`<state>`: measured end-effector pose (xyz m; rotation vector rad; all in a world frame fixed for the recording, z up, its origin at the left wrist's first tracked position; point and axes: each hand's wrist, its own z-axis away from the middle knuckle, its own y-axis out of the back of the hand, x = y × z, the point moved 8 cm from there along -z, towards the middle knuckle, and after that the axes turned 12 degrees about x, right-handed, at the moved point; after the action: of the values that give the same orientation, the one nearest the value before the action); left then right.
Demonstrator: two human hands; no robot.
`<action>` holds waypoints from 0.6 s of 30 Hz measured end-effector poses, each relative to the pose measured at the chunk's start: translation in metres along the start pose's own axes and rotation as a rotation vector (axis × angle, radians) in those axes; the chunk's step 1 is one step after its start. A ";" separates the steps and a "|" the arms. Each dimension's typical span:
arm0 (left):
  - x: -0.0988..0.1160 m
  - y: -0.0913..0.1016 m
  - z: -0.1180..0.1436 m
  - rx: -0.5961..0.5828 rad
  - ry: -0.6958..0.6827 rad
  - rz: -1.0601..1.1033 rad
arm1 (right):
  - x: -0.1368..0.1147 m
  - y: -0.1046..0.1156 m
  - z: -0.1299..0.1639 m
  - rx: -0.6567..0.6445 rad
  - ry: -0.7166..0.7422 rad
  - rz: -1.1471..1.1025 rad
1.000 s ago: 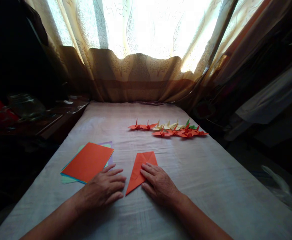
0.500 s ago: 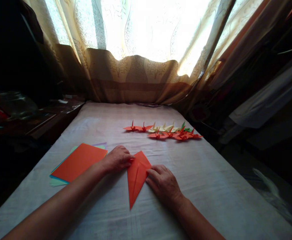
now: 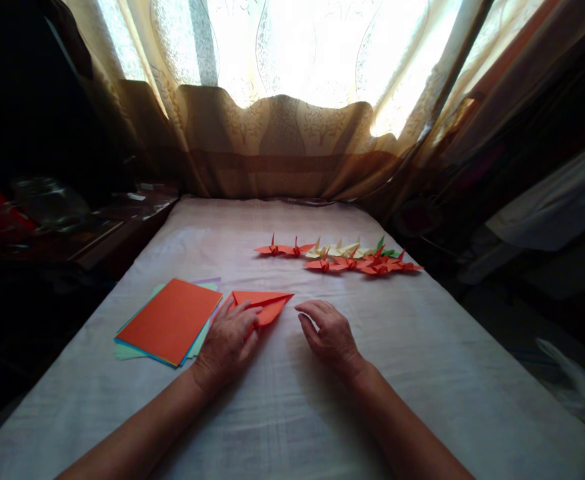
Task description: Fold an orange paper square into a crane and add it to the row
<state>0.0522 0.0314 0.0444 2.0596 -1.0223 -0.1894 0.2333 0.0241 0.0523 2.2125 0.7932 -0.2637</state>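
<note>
Nearest, the left hand (image 3: 228,343) is lying flat on the cloth-covered counter (image 3: 292,427), its grip spread and the fingers pressing on the lower part of a folded orange paper (image 3: 265,305). The right hand (image 3: 329,332) is hovering just beside it, fingers loosely curled and holding nothing. The paper is lying as a flat pointed shape, so the folding looks only partly done. A stack of coloured sheets (image 3: 169,320) is waiting left; farther off, finished paper cranes (image 3: 339,257) are sitting in rows.

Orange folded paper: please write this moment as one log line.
left hand flat on orange folded paper | right hand beside, apart | paper stack left | cranes behind
</note>
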 end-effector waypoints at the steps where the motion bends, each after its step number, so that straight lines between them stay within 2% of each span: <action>1: 0.009 -0.003 0.003 -0.017 -0.029 0.021 | -0.002 -0.002 0.001 -0.021 0.018 -0.020; 6: 0.041 -0.011 0.012 -0.030 -0.130 0.073 | -0.004 -0.022 0.006 -0.207 0.088 -0.003; 10: 0.049 -0.016 0.016 -0.048 -0.162 0.101 | 0.002 -0.039 0.004 -0.405 0.054 0.106; 13: 0.051 -0.017 0.018 -0.092 -0.160 0.149 | 0.007 -0.043 -0.001 -0.421 0.048 0.170; 18: 0.050 -0.021 0.020 -0.278 -0.085 0.271 | 0.026 -0.045 0.000 -0.354 -0.021 0.134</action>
<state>0.0890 -0.0096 0.0270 1.6575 -1.2412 -0.2647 0.2258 0.0592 0.0152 1.9145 0.6230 -0.0731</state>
